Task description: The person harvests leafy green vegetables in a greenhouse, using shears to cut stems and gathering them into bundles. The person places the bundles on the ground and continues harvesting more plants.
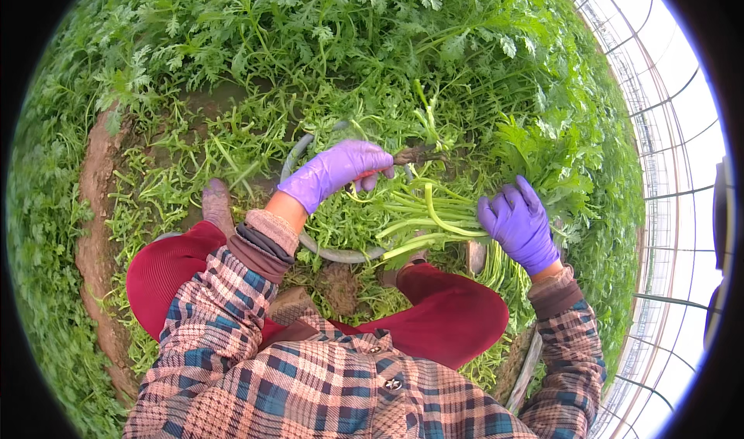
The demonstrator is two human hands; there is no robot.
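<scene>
My left hand [343, 171], in a purple glove, is closed around a red-handled cutting tool [418, 155]. Its dark metal end looks caked with soil and points right, touching or just beneath some upright green stems [430, 119]; the overlap hides which. My right hand [517, 224], also gloved in purple, grips a bunch of leafy greens [436, 215] that look like crown daisy. The pale cut stems stick out to the left, and the lobed leaves fan out above and right of the hand. One stem bends over the others.
A grey hoop [340, 256] lies on the ground between my knees, partly covered. Dense standing greens [349, 32] fill the far side. Loose stems [497, 273] lie below my right hand, near a wooden strip [526, 369]. A greenhouse frame [668, 195] curves along the right.
</scene>
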